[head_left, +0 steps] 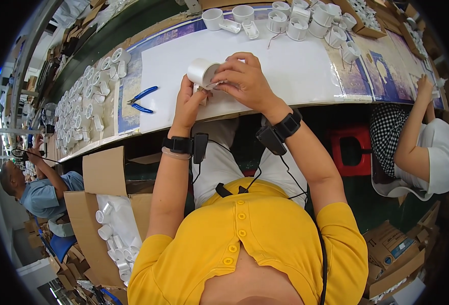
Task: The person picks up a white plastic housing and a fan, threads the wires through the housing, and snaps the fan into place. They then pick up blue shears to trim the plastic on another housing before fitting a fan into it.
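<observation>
My left hand [187,105] is closed round a white cylindrical plastic housing [199,71], holding it tilted above the white work sheet with its open end toward the right. A smaller white part sticks out below the cylinder, partly covered by my fingers. My right hand [250,84] has its thumb and fingers pinched at the open end; what lies between the fingertips is too small and hidden to make out. To the left of my hands lies a pair of blue-handled cutting pliers [147,92], its jaws apart.
Rows of white housings [82,104] cover the table's left part. More white cylinders [296,28], some with thin wires, stand along the far edge. A cardboard box [100,234] with white parts is at my left. A red stool [350,152] and co-workers sit either side.
</observation>
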The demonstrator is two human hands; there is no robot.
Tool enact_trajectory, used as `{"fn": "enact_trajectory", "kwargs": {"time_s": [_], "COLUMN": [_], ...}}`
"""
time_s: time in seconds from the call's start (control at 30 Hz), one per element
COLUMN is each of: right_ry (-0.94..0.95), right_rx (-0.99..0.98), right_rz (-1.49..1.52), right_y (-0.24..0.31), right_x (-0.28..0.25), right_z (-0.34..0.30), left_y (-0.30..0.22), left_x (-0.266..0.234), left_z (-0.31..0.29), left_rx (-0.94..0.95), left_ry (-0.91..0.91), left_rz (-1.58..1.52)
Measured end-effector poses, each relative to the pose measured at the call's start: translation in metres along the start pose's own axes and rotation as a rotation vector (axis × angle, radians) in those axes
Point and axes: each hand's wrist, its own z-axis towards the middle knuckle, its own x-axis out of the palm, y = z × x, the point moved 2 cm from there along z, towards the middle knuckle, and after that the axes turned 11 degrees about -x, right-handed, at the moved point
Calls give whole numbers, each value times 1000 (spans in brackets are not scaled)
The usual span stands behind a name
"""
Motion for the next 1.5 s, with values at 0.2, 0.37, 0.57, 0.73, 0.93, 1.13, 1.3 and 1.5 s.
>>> {"fn": "enact_trajectory", "kwargs": {"time_s": [0.2, 0.37, 0.57, 0.73, 0.93, 1.13, 1.3, 1.5], "right_ry": [-60, 39, 187, 137, -23, -99, -57, 53], "right_rx": [53, 43, 121, 61, 58, 143, 128, 44], "right_rz": [58, 214, 398, 309, 84, 158, 202, 59], "right_y": [1, -6, -16, -16, -6, -6, 1, 12], "right_x": [-8, -11, -15, -13, 2, 9, 12, 13], "right_z": [3, 3, -1, 3, 11, 5, 7, 16], "left_y": [2, 0, 0, 1, 4, -1, 0, 0], "left_x": [-3, -2, -2, 1, -6, -4, -5, -6], "left_z": [-1, -1, 0, -2, -3, -4, -4, -4], "left_rx": [-13, -20, -7, -6, -27, -31, -21, -27], "left_ry": [39, 8, 4, 1, 29, 24, 46, 67], "left_rz": [-93, -110, -93, -74, -79, -134, -164, -198]}}
